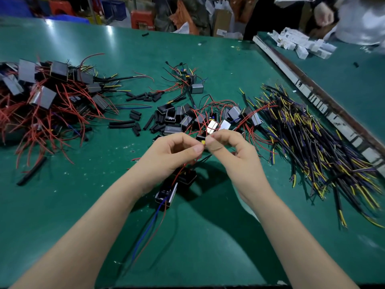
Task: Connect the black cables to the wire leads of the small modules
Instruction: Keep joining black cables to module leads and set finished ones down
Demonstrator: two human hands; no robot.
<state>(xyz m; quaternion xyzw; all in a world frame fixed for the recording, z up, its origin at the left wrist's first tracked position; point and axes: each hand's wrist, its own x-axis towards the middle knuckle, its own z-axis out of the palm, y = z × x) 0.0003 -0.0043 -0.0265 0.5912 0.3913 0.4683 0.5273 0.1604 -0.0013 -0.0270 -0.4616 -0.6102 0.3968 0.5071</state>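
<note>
We see no words or labels we can read on anything here. We count two hands held up over the green table [62, 205]. The left hand [166, 155] has its fingers curled, and its thumb and first finger pinch a thin yellow wire tip [203, 143]. The right hand [229, 151] is curled too and pinches the same spot, so the fingertips of both hands meet. Red wires and a black cable [203, 159] hang down from the pinch to one small black box [166, 191] lying on the table just under the wrists. We cannot count the other boxes; one heap with red wires [41, 97] sits far left, and a smaller bunch [208, 119] sits just past the hands. A big pile of black cables with yellow ends [312, 138] lies to the right.
</note>
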